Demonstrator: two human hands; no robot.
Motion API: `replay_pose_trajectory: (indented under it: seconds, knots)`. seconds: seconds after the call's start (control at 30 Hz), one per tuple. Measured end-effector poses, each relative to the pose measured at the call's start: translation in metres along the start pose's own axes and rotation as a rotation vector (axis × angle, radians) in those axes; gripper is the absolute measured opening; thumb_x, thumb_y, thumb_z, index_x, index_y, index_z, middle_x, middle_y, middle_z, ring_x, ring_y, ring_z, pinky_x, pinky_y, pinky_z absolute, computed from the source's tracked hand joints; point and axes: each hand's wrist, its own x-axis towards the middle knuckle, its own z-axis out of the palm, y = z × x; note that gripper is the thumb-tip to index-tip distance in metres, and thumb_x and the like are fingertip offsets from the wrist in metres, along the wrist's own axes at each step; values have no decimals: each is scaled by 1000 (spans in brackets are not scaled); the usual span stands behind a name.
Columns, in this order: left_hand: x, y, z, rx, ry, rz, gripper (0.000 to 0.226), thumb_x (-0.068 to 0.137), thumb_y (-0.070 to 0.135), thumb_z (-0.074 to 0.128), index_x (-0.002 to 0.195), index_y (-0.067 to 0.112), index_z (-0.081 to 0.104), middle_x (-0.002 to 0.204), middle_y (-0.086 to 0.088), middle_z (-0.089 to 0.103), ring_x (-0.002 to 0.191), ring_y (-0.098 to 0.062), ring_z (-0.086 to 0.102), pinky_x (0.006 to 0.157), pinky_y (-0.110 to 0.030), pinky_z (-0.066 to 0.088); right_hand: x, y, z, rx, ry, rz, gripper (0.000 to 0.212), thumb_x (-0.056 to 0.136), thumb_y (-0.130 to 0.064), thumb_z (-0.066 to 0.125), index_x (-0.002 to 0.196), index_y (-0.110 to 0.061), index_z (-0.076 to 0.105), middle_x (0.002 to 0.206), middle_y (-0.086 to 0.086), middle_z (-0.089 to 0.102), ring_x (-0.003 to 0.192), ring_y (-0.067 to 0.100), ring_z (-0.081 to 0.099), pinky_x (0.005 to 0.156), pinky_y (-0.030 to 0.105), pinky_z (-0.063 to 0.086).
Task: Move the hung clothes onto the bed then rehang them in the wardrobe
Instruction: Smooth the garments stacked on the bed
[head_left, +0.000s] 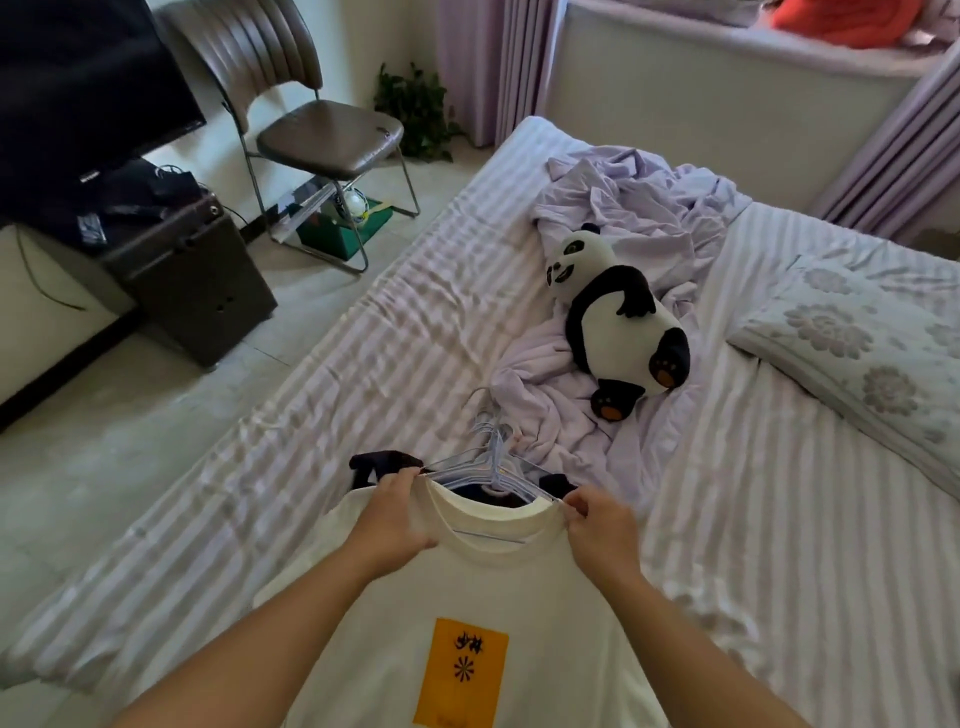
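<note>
A cream T-shirt (483, 587) with an orange print lies on top of a pile of clothes at the near edge of the striped bed (395, 332). Several light wire hangers (493, 457) stick out of the pile toward the middle of the bed. A dark garment (382, 462) shows under the cream shirt. My left hand (397, 506) grips the shirt's left shoulder at the collar. On the other side, my right hand (597, 525) pinches the right shoulder beside the hanger wire.
A stuffed panda (618, 317) lies on a crumpled lilac sheet (639, 208) mid-bed. A floral pillow (857, 338) is at the right. Left of the bed are a brown chair (322, 135), a dark box (202, 280) and a television (88, 83).
</note>
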Motion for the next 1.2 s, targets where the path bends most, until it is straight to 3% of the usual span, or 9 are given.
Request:
replay_pose_trajectory:
  seconds: [0.07, 0.17, 0.33, 0.43, 0.53, 0.67, 0.8, 0.97, 1.2]
  knots:
    - [16, -10, 13, 56, -45, -11, 110, 71, 29, 85, 156, 16, 14, 158, -3, 18, 143, -21, 25, 112, -30, 31, 10, 8, 17, 19, -65, 31, 16, 80, -13, 73, 91, -23, 69, 83, -6, 67, 77, 12, 59, 60, 20, 38]
    - [35, -23, 30, 110, -70, 10, 108, 74, 30, 82, 155, 16, 11, 159, -1, 11, 147, -18, 15, 114, -26, 23, 13, 21, 40, 48, -215, 42, 42, 66, -22, 84, 99, -27, 58, 93, -6, 59, 85, 12, 55, 61, 12, 35]
    - [54, -36, 51, 148, -42, 14, 93, 79, 18, 73, 153, 19, 17, 157, 1, 12, 143, -22, 22, 107, -27, 36, 12, 37, 70, -32, -280, 19, 80, 63, -28, 83, 133, -20, 47, 119, -5, 40, 112, 16, 46, 89, 20, 37]
    - [60, -36, 55, 380, -14, -15, 85, 85, 30, 67, 153, 22, 18, 157, -3, 17, 137, -25, 28, 108, -35, 36, 15, 40, 78, -190, -274, -20, 92, 67, -42, 77, 146, -18, 37, 129, 1, 40, 121, 21, 40, 102, 30, 36]
    - [61, -32, 51, 560, 27, -17, 81, 86, 44, 62, 152, 26, 18, 154, -2, 24, 132, -27, 29, 109, -37, 28, 17, 37, 77, -330, -298, -33, 90, 72, -52, 68, 147, -17, 33, 135, 2, 39, 126, 24, 38, 104, 35, 35]
    - [48, -29, 38, 435, 4, -83, 105, 81, 52, 66, 156, 23, -1, 156, 0, 22, 142, -26, 18, 113, -41, 19, 14, 19, 68, -437, -312, -43, 81, 74, -50, 57, 143, -17, 33, 141, 4, 38, 128, 26, 38, 104, 36, 37]
    - [16, -21, 12, 428, -31, -108, 101, 80, 65, 62, 155, 25, 8, 161, -1, 15, 148, -25, 7, 117, -45, 10, 1, -12, 50, -444, -317, -101, 72, 77, -50, 58, 139, -18, 39, 139, 2, 41, 126, 23, 41, 102, 32, 38]
    - [-43, -9, -33, 370, 80, -87, 92, 74, 70, 62, 149, 30, 27, 151, 7, 36, 138, -17, 34, 112, -41, 25, -36, -67, 13, -415, -356, -239, 69, 82, -54, 57, 141, -22, 40, 137, -4, 45, 125, 18, 40, 103, 30, 37]
    - [-165, -10, -106, 284, 79, -58, 93, 73, 66, 67, 149, 32, 26, 149, 8, 35, 132, -14, 40, 104, -34, 41, -129, -162, -47, -393, -404, -468, 69, 81, -60, 58, 141, -29, 43, 133, -10, 48, 121, 12, 46, 96, 26, 41]
